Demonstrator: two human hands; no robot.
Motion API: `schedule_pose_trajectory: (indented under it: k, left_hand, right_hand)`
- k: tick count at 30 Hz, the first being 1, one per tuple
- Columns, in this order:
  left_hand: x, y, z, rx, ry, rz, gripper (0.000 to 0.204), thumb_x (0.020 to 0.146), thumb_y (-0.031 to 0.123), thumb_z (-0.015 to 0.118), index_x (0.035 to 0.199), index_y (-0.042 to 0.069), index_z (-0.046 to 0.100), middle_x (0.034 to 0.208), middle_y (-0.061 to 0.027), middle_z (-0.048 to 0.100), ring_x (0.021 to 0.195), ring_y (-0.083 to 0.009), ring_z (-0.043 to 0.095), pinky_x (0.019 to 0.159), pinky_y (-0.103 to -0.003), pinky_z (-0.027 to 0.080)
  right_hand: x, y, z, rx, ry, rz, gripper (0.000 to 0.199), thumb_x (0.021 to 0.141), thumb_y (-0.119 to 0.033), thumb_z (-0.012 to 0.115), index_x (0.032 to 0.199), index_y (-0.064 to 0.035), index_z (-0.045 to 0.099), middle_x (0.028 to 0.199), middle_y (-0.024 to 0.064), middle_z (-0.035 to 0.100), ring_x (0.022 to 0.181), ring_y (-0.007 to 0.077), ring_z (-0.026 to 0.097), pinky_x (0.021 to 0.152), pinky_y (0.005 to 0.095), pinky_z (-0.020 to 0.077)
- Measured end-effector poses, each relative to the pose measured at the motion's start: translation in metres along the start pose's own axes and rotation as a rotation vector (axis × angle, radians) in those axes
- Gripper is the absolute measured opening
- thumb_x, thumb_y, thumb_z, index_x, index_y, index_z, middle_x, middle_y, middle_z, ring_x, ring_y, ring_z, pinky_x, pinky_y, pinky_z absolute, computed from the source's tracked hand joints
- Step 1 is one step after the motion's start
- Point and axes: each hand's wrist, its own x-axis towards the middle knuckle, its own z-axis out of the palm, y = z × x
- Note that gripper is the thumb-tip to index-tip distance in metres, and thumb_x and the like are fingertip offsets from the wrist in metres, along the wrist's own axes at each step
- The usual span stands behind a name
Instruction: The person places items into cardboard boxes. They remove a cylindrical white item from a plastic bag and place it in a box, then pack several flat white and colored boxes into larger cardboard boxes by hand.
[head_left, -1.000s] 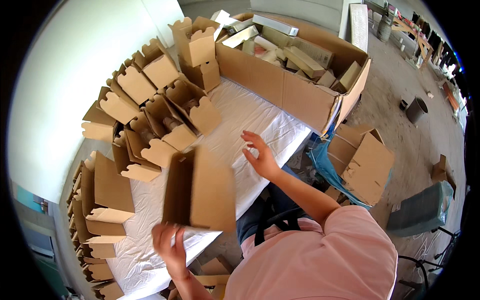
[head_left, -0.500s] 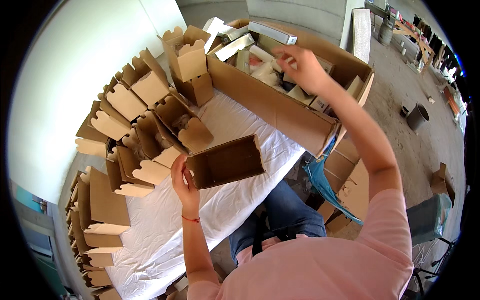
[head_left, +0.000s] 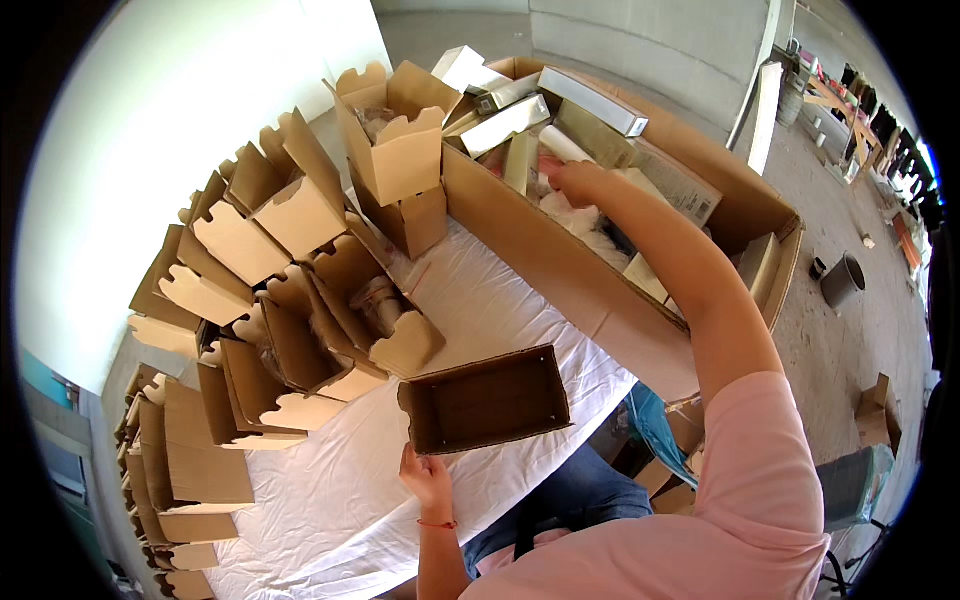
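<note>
My left hand (head_left: 428,480) pinches the near left corner of an open, empty-looking brown cardboard box (head_left: 490,402) over the white cloth. My right hand (head_left: 580,184) reaches down into a large long carton (head_left: 560,255), fingers bent and partly hidden. They are beside a white roll (head_left: 566,144) and a bunched clear plastic bag (head_left: 585,222), near something reddish. What the fingertips hold, if anything, cannot be made out. Several slim white and silvery boxes (head_left: 506,124) lie in the carton's far left end.
Rows of open cardboard boxes (head_left: 290,330) stand along the left of the white-covered table (head_left: 480,280), some holding plastic-wrapped items (head_left: 378,304). Two are stacked (head_left: 400,165) beside the carton. A blue plastic bag (head_left: 655,425) hangs at the table's right edge. A dark bucket (head_left: 842,280) stands on the floor.
My right hand has lowered from above the carton down among its contents. My left hand has slid from the small box's left side to its near left corner. The view has shifted.
</note>
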Motion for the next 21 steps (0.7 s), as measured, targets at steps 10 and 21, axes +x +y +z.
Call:
schedule_pose_trajectory:
  k: [10,21]
  left_hand:
    - [0.002,-0.003,0.0,-0.015,-0.018,0.078,0.003,0.079,0.0,0.051,0.076,-0.001,0.053,0.072,-0.0169,0.053,0.066,-0.0362,0.052,0.057,-0.042,0.042]
    - [0.003,-0.004,-0.001,-0.159,-0.02,0.101,0.009,0.082,-0.003,0.048,0.082,0.0,0.056,0.072,-0.0119,0.057,0.065,-0.0275,0.057,0.057,-0.036,0.045]
  right_hand:
    - [-0.022,0.009,-0.01,0.097,0.088,-0.048,0.039,0.063,-0.011,0.073,0.101,-0.0097,0.063,0.099,0.0129,0.065,0.097,0.0298,0.061,0.08,0.0389,0.0493]
    - [-0.087,0.041,-0.031,0.318,0.38,-0.131,0.034,0.066,-0.009,0.07,0.098,-0.005,0.06,0.093,0.016,0.065,0.091,0.0332,0.061,0.076,0.0397,0.0479]
